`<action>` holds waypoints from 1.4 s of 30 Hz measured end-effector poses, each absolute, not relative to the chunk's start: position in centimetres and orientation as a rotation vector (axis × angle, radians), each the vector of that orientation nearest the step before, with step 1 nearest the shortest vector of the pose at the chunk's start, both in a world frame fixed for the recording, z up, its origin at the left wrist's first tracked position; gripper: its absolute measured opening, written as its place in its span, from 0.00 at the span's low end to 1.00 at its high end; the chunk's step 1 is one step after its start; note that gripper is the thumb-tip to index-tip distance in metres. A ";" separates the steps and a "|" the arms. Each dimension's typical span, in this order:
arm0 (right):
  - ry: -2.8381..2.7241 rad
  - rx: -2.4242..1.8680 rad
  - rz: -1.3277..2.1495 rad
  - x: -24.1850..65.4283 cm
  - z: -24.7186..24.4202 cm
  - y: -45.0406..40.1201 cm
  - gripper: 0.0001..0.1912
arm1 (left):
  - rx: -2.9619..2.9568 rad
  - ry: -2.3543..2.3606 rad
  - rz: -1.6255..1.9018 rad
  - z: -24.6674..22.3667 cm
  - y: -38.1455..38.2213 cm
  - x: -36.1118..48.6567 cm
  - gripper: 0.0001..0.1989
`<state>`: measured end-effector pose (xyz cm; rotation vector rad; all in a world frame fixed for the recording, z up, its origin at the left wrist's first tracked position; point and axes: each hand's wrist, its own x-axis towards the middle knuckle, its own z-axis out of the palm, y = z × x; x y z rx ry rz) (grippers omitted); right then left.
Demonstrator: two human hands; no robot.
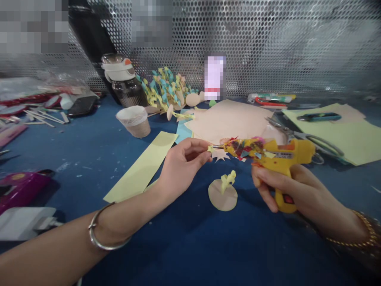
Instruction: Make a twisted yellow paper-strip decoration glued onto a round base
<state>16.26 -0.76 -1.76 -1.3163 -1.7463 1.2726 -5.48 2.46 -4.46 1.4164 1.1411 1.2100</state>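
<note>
Between the thumb and fingers of my left hand is a small yellow paper piece. My right hand is wrapped round the handle of a yellow hot glue gun, whose barrel is covered with bits of coloured paper. The metal nozzle points left and meets the paper piece or lies right at it. Below them on the blue table lies a round beige paper disc, with a curled yellow paper stem standing up from it.
A pale yellow strip lies left of my hands. Behind are a paper cup, a bottle, a bunch of paper stems and beige sheets. Scissors and a cutter lie right; a purple tool lies left.
</note>
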 end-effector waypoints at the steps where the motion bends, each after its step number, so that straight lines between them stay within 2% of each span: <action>1: -1.743 -1.310 1.276 16.3 -1.8 -0.8 0.19 | 1.419 1.142 1.210 -4.5 2.5 -5.5 0.07; 42: -1.832 -1.324 1.222 16.2 -1.7 -0.9 0.21 | 1.412 1.171 1.226 -4.2 2.4 -5.4 0.07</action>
